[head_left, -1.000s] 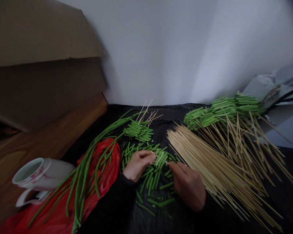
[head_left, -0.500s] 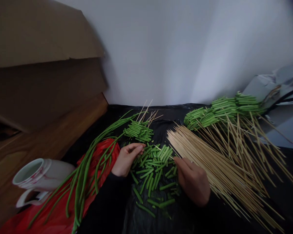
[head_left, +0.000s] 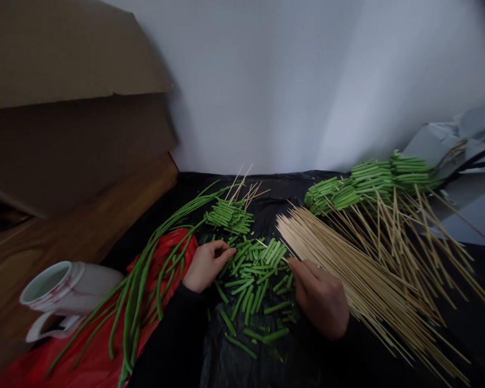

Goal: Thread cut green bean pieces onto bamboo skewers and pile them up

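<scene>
Mug [head_left: 62,288]: far left of the left hand, lying on its side on the wood, mouth up-left.
Long beans [head_left: 145,280]: whole pods draped over a red bag [head_left: 105,345], just left of the left hand, within easy reach.
Left hand [head_left: 205,265]: fingers curled, tips pinching at cut bean pieces [head_left: 253,275] at the near edge of that heap.
Cut bean pieces: loose heap between both hands on the black-covered worktop [head_left: 477,302].
Right hand [head_left: 321,302]: closed on a thin skewer [head_left: 272,249] that points up-left into the heap, some pieces seemingly threaded on it.
Bare skewers [head_left: 359,280]: fanned bundle touching the right hand's outer side.
Finished skewers [head_left: 367,186]: stacked beyond the right hand, far right.
</scene>
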Motion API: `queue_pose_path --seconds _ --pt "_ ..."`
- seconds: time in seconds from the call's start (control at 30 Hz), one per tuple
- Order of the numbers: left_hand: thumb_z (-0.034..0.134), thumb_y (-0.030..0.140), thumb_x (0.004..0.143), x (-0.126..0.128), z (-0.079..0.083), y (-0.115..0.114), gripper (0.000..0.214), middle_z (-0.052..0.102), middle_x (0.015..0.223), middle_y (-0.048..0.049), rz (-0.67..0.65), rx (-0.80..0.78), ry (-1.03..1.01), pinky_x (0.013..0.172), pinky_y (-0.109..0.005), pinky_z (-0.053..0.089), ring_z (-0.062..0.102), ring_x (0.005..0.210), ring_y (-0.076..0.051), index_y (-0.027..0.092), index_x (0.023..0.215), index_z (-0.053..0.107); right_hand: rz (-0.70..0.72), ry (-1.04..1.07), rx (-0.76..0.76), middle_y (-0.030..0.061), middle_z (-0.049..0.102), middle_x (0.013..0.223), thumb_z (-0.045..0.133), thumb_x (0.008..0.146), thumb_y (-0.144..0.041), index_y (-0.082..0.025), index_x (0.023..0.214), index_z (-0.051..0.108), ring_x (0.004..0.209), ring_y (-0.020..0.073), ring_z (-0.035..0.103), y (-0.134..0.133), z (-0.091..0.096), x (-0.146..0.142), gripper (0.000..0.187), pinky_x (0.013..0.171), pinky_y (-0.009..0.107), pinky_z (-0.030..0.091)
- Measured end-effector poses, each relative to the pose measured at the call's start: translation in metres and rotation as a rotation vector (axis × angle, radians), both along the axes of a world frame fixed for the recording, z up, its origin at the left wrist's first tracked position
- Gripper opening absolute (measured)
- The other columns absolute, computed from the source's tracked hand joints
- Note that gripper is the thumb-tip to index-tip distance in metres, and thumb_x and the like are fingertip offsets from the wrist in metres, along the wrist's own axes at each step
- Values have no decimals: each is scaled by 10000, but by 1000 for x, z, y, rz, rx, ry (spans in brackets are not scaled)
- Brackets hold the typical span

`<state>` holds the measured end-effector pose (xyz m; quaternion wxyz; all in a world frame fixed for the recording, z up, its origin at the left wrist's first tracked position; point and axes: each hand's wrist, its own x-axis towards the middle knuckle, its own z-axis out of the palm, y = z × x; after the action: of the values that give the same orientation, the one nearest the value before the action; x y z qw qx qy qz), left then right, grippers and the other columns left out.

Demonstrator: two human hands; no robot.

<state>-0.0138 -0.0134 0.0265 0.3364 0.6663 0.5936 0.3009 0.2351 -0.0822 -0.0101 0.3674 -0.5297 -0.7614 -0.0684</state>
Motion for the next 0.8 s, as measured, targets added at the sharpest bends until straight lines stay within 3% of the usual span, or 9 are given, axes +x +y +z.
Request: queue_pose_path --seconds 0.17,0.37,0.53,0.8 --pt "718 303 678 2 -1 -2 153 576 631 -6 -237 -134 -91 552 -232 362 482 578 -126 157 713 693 -2 -17 -7 14 590 692 438 887 -95 -152 1042 653 635 106 554 0 -1 0 271 607 233 371" --pt "651 145 691 5 -9 -5 80 578 741 -24 -383 -26 45 610 -240 391 520 648 -131 172 726 719 -10 -29 3 10 582 678 435 884 -105 -159 1030 655 621 102 545 0 0 0 270 586 231 353" --pt "637 101 679 11 -9 -6 146 594 777 -20 -430 60 233 678 -254 398 543 716 -148 195 756 719 9 -28 -7 17 589 692 420 874 -82 -150 1053 646 635 114 544 0 -1 0 296 615 240 361" --pt "671 241 764 15 -11 -7 51 608 833 -32 -413 122 363 747 -270 398 566 820 -181 201 752 701 13 -20 -31 13 588 698 430 884 -89 -160 1049 646 635 113 546 0 0 0 282 614 234 360"
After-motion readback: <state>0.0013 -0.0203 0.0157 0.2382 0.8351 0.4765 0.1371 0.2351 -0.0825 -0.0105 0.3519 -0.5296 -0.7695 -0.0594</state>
